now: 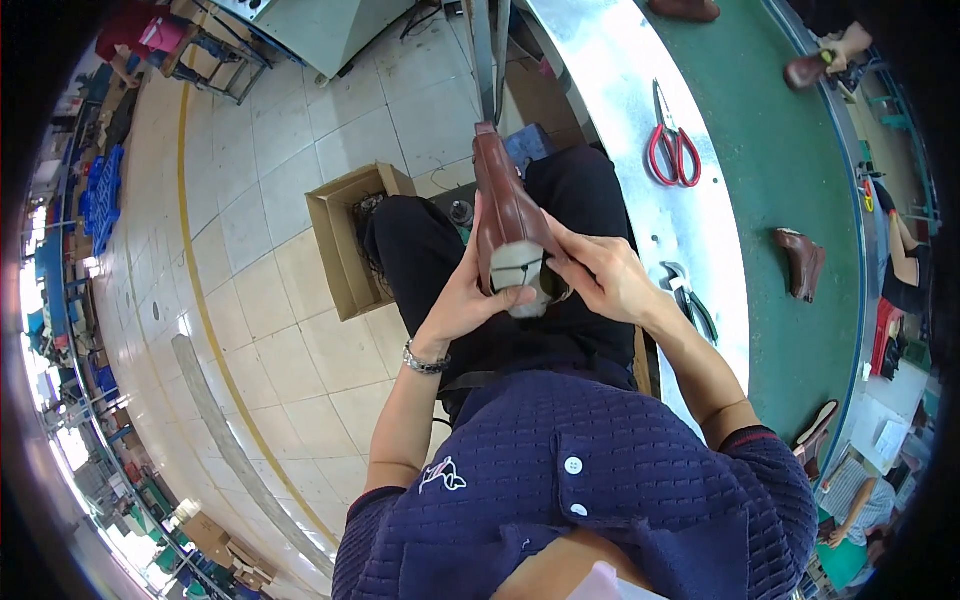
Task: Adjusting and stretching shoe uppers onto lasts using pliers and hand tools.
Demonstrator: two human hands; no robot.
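Observation:
Above my lap is a brown leather boot (508,205), its toe pointing away from me. A pale grey last (517,262) with a dark slit across it shows in its opening. My left hand (465,302) is closed round the boot's left side, with the thumb against the last. On the other side my right hand (606,275) grips the leather near the opening; part of its fingers is hidden. To the right, on the metal worktop (640,215), lie red-handled scissors (673,155) and a pair of dark-handled pliers (692,303).
A cardboard box (338,255) with dark stringy scraps stands on the tiled floor by my left knee. Beyond the worktop runs a green conveyor belt (730,100) carrying another brown boot (800,263). Co-workers sit on its far side; one hand (850,45) holds a shoe.

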